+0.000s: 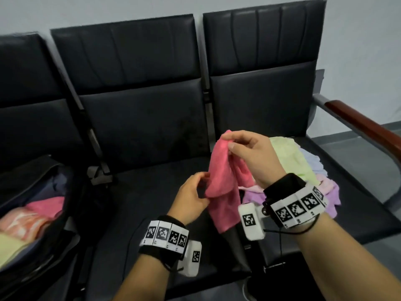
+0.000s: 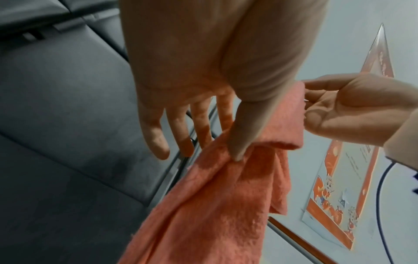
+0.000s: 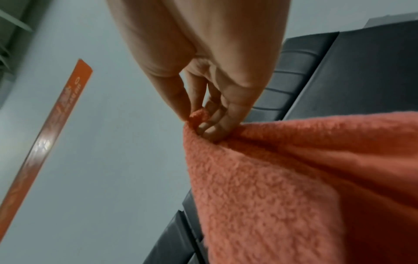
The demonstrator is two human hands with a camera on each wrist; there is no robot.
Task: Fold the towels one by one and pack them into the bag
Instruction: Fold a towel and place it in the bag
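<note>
Fingers (image 3: 199, 114) on the right hand (image 1: 251, 155) pinch tight on a top corner of the coral-pink terry towel (image 1: 221, 183), held up over the seat; the left hand (image 1: 191, 198) pinches its edge lower, at about 8 o'clock. Looks partway done: a few folded towels sit in the open black bag (image 1: 71, 192) at 9 o'clock, while the pastel towel pile (image 1: 288, 161) at 3 o'clock waits.

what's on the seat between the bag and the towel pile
Bare black seat between bag and towel pile, head view; only the held pink towel hangs above it.
</note>
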